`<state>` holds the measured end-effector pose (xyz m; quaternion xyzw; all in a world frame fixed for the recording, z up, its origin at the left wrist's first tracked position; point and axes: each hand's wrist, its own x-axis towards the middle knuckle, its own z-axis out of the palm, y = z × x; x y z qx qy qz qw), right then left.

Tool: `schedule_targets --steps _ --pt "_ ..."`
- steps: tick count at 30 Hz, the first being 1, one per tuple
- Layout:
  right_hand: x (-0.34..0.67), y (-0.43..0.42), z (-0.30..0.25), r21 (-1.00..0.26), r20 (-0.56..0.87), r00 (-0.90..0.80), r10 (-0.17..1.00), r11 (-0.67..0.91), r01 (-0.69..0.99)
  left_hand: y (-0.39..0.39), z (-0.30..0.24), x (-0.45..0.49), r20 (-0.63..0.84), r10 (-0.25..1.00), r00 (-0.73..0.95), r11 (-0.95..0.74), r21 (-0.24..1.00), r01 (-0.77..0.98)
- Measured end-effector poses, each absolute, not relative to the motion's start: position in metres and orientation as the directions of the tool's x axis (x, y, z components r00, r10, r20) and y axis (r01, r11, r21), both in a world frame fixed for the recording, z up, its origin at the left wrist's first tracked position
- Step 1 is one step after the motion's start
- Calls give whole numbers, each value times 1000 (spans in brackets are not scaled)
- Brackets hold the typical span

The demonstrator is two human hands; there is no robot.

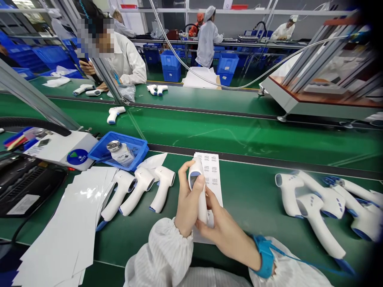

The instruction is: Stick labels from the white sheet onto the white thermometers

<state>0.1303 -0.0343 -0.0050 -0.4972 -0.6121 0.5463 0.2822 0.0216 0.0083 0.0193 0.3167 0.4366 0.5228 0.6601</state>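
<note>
Both my hands hold one white infrared thermometer over a printed label sheet. My left hand wraps around its head, the thumb lying beside the dark display. Lower down, my right hand grips the handle, with a blue wrist strap above that wrist. To the left, three similar white thermometers lie in a row, the closest being this thermometer. Several more, among them a thermometer, lie in a loose group on the right.
A blue tray holds a metal-capped bottle. Overlapping white sheets lie at the left, near a white device. Beyond the table edge runs a green conveyor belt carrying one thermometer. A co-worker sits across from me.
</note>
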Motion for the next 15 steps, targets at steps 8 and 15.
schedule_targets --steps 8,15 --pt "154 28 -22 -876 -62 -155 986 21 483 18 7 8 -75 969 235 72 997 21" --pt "189 192 -33 -556 19 134 991 -101 825 16 -20 4 -266 919 291 227 961 161"
